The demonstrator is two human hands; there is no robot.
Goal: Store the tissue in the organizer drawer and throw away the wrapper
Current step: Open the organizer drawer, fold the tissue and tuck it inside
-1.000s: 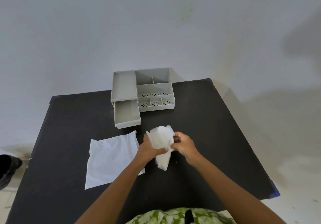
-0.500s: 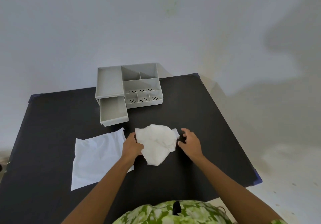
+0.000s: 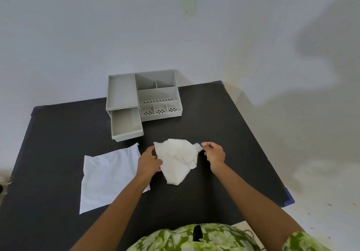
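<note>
1. Left hand [image 3: 148,161] pinches the tissue's [image 3: 177,160] left edge; right hand [image 3: 213,153] pinches its right corner tab.
2. Bare black table [image 3: 224,134] surrounds the tissue; the organizer's [image 3: 144,95] open drawer [image 3: 126,123] lies just beyond it.
3. The tissue looks crumpled, white; the flat wrapper [image 3: 109,174] sits left.
4. The tissue has been spread wider than a second ago.

Our black table [image 3: 224,134] carries the organizer [image 3: 144,99] beyond our hands and a wrapper [image 3: 109,176] to their left.

hands 2; tissue [image 3: 176,160] 1; wrapper [image 3: 109,174] 1; organizer [image 3: 144,97] 1; table [image 3: 224,134] 1
</note>
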